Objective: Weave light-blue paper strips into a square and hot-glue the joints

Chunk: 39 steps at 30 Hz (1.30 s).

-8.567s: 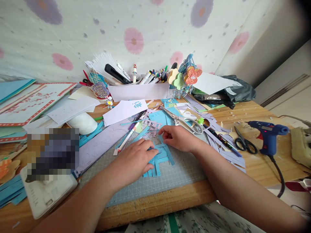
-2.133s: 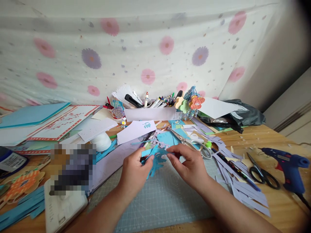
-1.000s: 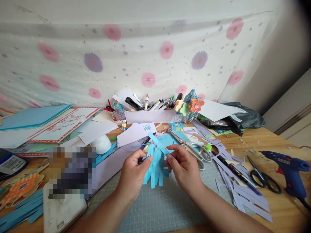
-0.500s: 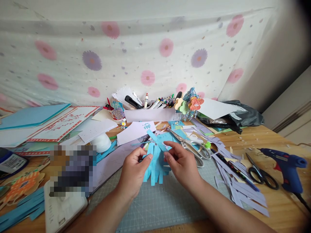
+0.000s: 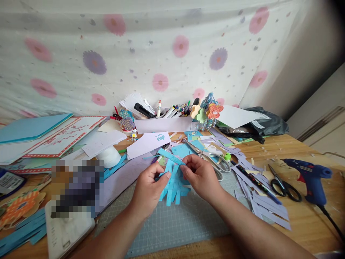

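Above a grey gridded mat [image 5: 188, 221], pinching woven light-blue paper [image 5: 173, 181] with the left hand [image 5: 149, 189]. Seemingly clamping one slanted blue paper strip [image 5: 169, 156] between fingertips of the right hand [image 5: 202, 178].

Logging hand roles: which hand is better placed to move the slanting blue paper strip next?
Likely the right hand: its fingertips pinch the slanting strip, while the left hand pinches the woven blue strips.
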Motion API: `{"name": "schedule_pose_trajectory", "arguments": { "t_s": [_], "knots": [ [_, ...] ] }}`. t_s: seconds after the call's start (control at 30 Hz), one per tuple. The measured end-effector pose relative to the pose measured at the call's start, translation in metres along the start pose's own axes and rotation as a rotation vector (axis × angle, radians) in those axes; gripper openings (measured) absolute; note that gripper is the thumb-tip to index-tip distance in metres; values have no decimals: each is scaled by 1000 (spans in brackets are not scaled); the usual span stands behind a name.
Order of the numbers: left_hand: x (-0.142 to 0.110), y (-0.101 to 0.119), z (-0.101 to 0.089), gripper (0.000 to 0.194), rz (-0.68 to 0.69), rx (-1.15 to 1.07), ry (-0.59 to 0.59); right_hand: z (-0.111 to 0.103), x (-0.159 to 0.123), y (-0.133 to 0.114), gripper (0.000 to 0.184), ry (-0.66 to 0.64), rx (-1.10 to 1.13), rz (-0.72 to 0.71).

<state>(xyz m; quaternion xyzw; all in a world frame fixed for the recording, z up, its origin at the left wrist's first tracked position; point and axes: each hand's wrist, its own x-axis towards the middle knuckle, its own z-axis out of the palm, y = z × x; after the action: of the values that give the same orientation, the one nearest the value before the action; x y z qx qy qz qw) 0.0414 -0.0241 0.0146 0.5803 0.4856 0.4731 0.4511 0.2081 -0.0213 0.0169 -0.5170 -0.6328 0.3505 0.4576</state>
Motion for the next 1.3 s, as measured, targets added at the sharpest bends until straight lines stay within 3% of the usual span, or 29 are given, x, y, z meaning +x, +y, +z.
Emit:
{"name": "schedule_pose_trajectory", "arguments": {
  "t_s": [0.13, 0.27, 0.67, 0.93, 1.13, 1.3],
  "knots": [
    [0, 0, 0, 27, -56, -102, -6, -4, -3, 1, 19, 18, 73, -106],
    [1, 0, -1, 28, -97, -185, 25, -13, -5, 0, 17, 51, 128, -169],
    [4, 0, 0, 28, -130, -228, 95, -4, -7, -6, 22, 5, 92, 85],
    [3, 0, -1, 26, -75, -137, 91, -5, -5, -3, 22, 12, -36, 115],
    [2, 3, -2, 26, 22, 18, 90, -7, -4, 1, 22, 35, -139, 35],
    [2, 1, -3, 24, -34, -29, 61, -16, -2, 1, 16, 34, -297, -160]
  ]
}}
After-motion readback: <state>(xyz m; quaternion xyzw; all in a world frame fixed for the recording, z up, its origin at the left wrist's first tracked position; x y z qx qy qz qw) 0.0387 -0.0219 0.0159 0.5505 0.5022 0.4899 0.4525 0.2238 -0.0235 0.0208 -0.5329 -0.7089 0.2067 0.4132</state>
